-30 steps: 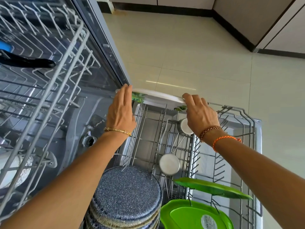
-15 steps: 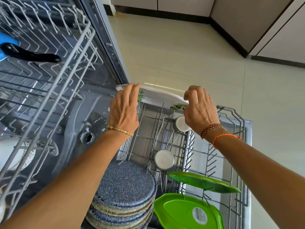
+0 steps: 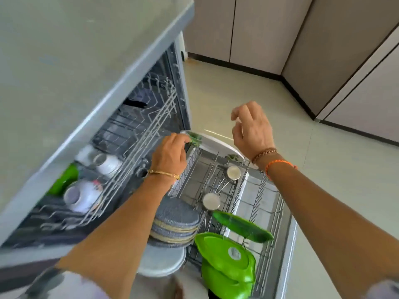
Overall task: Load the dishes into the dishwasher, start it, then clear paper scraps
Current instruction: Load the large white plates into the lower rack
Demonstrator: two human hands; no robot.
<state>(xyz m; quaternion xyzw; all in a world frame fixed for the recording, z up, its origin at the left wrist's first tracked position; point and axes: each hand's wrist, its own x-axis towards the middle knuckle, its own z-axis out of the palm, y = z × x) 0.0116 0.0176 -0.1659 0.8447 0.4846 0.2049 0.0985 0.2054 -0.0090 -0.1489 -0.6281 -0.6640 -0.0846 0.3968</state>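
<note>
A white plate with green leaf print [image 3: 216,143] stands on edge at the far end of the pulled-out lower rack [image 3: 269,203] of the open dishwasher. My left hand [image 3: 170,152] holds the plate's left rim with curled fingers. My right hand [image 3: 250,128] hovers above the plate's right part, fingers loosely curled, holding nothing. The rack also carries a stack of grey speckled plates [image 3: 177,214], a tilted green plate [image 3: 241,227], green dishes [image 3: 226,262] and two steel cups [image 3: 233,172].
The upper rack [image 3: 138,134] sticks out on the left with white mugs [image 3: 108,162] and a green item [image 3: 64,178]. A grey countertop [image 3: 75,61] overhangs it. Tiled floor [image 3: 280,104] and grey cabinets [image 3: 345,61] lie beyond.
My right hand has let go of the white plate and risen above it. My left hand stays on the plate's left rim. The view has pulled back and up, showing the countertop.
</note>
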